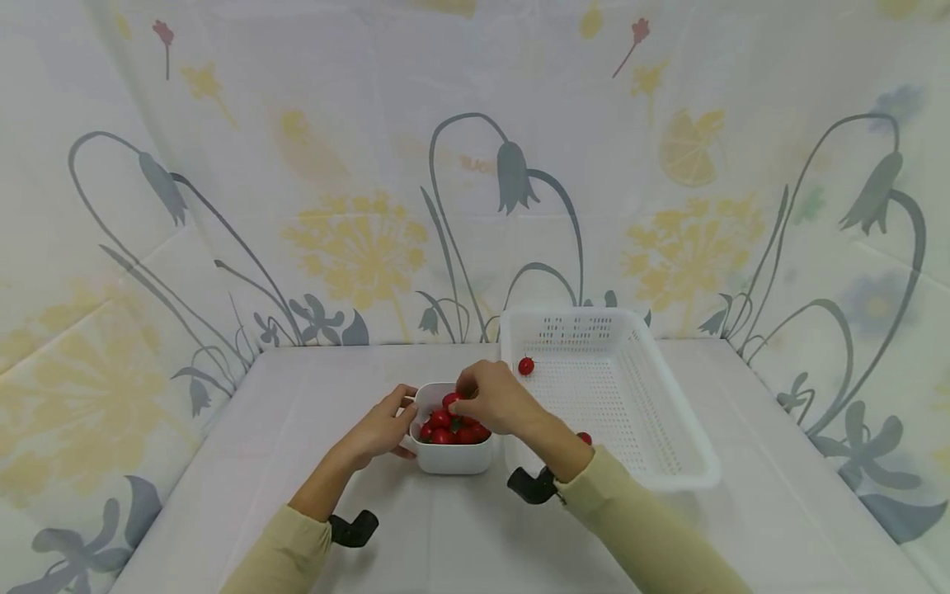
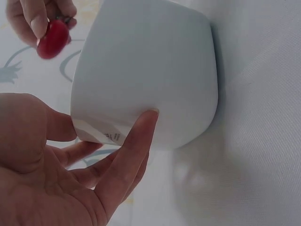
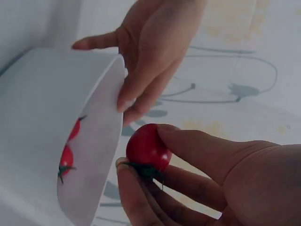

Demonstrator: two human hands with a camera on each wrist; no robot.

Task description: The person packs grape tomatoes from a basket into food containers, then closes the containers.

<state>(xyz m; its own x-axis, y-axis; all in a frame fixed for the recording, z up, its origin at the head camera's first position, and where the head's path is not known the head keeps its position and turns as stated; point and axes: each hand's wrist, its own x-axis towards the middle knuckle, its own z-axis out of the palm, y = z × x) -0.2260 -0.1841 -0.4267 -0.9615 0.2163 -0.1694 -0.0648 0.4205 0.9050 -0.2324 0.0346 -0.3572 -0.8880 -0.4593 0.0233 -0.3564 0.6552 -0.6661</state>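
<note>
A white rounded container (image 1: 454,459) stands on the table with several cherry tomatoes (image 1: 441,438) inside. My left hand (image 1: 383,426) holds its left side, thumb at the rim and fingers spread along the outer wall. Over the container's opening, my right hand (image 1: 499,398) pinches a cherry tomato (image 3: 148,147) between thumb and fingers, its green stem showing in the right wrist view. Two more tomatoes (image 3: 67,159) show inside the container wall there. The left wrist view shows the container's outside (image 2: 150,70) and the pinched tomato (image 2: 53,39) beyond its rim.
A large white perforated basket (image 1: 679,421) stands right of the container. One tomato (image 1: 526,365) lies at its far left, and another (image 1: 585,438) is partly hidden by the right forearm. A flower-print cloth (image 1: 475,247) hangs behind the white table (image 1: 312,396).
</note>
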